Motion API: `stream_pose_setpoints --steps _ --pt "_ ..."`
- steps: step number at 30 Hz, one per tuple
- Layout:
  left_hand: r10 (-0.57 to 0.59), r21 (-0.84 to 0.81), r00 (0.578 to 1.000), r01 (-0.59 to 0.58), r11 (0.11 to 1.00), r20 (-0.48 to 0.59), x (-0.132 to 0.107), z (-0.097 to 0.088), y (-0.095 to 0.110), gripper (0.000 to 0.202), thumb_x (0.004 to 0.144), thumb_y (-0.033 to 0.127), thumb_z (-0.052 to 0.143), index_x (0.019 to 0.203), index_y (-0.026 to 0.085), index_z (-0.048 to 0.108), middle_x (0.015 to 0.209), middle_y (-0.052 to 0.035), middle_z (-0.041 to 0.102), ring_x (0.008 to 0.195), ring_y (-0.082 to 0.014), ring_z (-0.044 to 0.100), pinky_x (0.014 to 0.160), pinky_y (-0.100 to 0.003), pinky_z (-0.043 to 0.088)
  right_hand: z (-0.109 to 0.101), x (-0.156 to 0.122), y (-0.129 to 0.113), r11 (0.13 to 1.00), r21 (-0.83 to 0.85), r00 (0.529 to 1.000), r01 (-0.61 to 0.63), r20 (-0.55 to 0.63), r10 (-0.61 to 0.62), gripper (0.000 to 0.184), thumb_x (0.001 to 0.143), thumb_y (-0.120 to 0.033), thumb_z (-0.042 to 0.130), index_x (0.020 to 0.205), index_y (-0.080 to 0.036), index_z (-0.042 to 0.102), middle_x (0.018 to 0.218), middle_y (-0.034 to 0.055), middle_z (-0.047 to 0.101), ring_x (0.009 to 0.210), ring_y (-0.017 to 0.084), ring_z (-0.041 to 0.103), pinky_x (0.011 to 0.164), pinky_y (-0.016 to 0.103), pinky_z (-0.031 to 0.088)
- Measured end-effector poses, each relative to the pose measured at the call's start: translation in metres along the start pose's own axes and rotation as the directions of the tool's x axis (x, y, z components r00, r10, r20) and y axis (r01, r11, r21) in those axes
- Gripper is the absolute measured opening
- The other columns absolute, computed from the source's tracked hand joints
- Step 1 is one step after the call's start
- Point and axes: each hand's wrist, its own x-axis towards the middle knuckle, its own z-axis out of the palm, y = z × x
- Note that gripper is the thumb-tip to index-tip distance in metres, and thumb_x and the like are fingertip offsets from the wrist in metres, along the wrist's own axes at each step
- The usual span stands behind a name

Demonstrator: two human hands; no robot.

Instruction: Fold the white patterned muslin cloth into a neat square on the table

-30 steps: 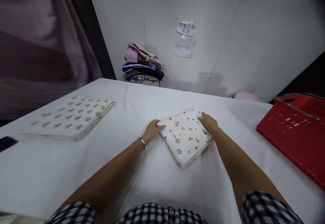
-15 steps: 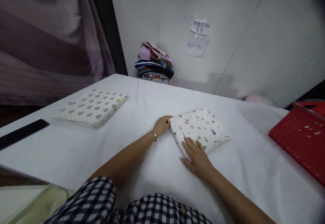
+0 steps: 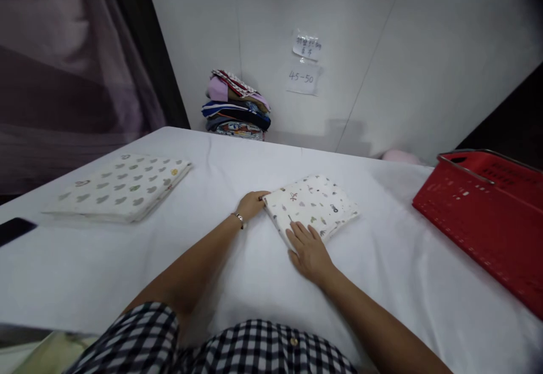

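A folded white cloth (image 3: 314,204) printed with small plants and figures lies on the white-covered table in front of me. At its left corner, my left hand (image 3: 251,204) is closed on the edge, with the fingertips partly hidden. My right hand (image 3: 310,254) rests flat on the near edge of the same cloth, fingers stretched out and slightly apart. Further left lies a second folded cloth (image 3: 121,187), white with grey cloud-like shapes, which neither hand touches.
To the right stands a red plastic basket (image 3: 479,221) with a metal handle. A stack of folded fabrics (image 3: 237,105) sits beyond the table's far edge, against the wall. A dark flat object (image 3: 14,231) lies at the left on the white table cover (image 3: 169,283).
My view has turned to the right, so everything appears further left and more of the red basket shows. Both hands keep their places on the folded cloth.
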Motion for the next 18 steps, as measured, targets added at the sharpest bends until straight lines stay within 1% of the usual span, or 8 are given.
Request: stream_pose_setpoints --steps 2,5,8,10,11,13,15,18 --pt "0.081 0.042 0.997 -0.081 0.996 -0.016 -0.005 -0.005 0.006 0.038 0.076 0.017 0.049 0.110 0.023 0.065 0.112 -0.0006 0.066 0.103 -0.0184 0.058 0.091 -0.028 0.044 -0.004 0.000 -0.001 0.999 0.045 1.000 0.010 -0.001 -0.010 0.056 0.087 -0.035 0.045 0.138 -0.015 0.037 0.146 0.0128 0.032 0.135 0.028 0.026 0.108 0.049 0.020" --pt "0.170 0.105 0.975 -0.156 0.982 -0.146 -0.020 -0.007 0.020 0.040 0.076 0.013 0.046 0.113 0.019 0.062 0.121 -0.0049 0.060 0.115 -0.0202 0.050 0.103 -0.035 0.036 -0.013 -0.002 0.008 0.986 0.160 0.998 0.040 -0.053 -0.032 0.060 0.086 -0.043 0.046 0.139 -0.016 0.035 0.146 0.0121 0.033 0.135 0.025 0.026 0.109 0.049 0.020" --pt "0.290 0.083 0.940 -0.279 0.957 -0.182 -0.041 0.001 0.042 0.033 0.078 0.015 0.047 0.106 0.019 0.064 0.115 -0.0056 0.062 0.110 -0.0201 0.051 0.099 -0.036 0.038 -0.025 -0.007 0.041 0.953 0.298 0.964 -0.044 -0.239 0.119 0.047 0.089 -0.037 0.040 0.133 -0.022 0.045 0.137 0.0071 0.047 0.130 0.020 0.036 0.108 0.045 0.025" --pt "0.378 0.040 0.917 -0.376 0.926 -0.132 -0.056 0.012 0.062 0.024 0.081 0.019 0.050 0.099 0.020 0.065 0.106 -0.0051 0.064 0.103 -0.0199 0.054 0.096 -0.037 0.040 -0.031 -0.013 0.076 0.891 0.412 0.859 -0.189 -0.371 0.353 0.037 0.087 -0.034 0.040 0.117 -0.023 0.059 0.122 0.0063 0.060 0.119 0.020 0.049 0.103 0.043 0.033" --pt "0.417 0.017 0.904 -0.417 0.909 -0.092 -0.062 0.018 0.073 0.020 0.082 0.023 0.051 0.097 0.020 0.065 0.102 -0.0046 0.065 0.099 -0.0198 0.055 0.094 -0.037 0.040 -0.033 -0.017 0.095 0.826 0.483 0.780 -0.289 -0.382 0.496 0.036 0.085 -0.035 0.041 0.111 -0.022 0.063 0.116 0.0070 0.063 0.113 0.021 0.053 0.100 0.042 0.037" --pt "0.479 -0.015 0.878 -0.479 0.878 -0.002 -0.073 0.032 0.094 0.018 0.084 0.028 0.054 0.095 0.021 0.065 0.098 -0.0040 0.065 0.094 -0.0194 0.056 0.090 -0.037 0.041 -0.037 -0.026 0.132 0.632 0.604 0.591 -0.485 -0.306 0.747 0.036 0.081 -0.038 0.045 0.103 -0.018 0.066 0.111 0.0078 0.066 0.104 0.021 0.058 0.092 0.037 0.043" --pt "0.503 -0.004 0.862 -0.504 0.864 0.067 -0.079 0.046 0.111 0.018 0.083 0.031 0.057 0.096 0.021 0.064 0.097 -0.0043 0.063 0.092 -0.0198 0.055 0.085 -0.036 0.042 -0.038 -0.033 0.162 0.545 0.622 0.513 -0.562 -0.255 0.820 0.039 0.078 -0.040 0.046 0.100 -0.015 0.067 0.103 0.0099 0.068 0.096 0.022 0.060 0.084 0.035 0.046" --pt "0.482 0.084 0.866 -0.494 0.865 0.134 -0.083 0.063 0.122 0.017 0.081 0.031 0.060 0.095 0.020 0.063 0.095 -0.0050 0.060 0.089 -0.0207 0.054 0.078 -0.034 0.042 -0.037 -0.037 0.188 0.492 0.612 0.489 -0.618 -0.191 0.851 0.039 0.076 -0.041 0.048 0.095 -0.014 0.068 0.087 0.0086 0.070 0.082 0.021 0.062 0.072 0.031 0.048"
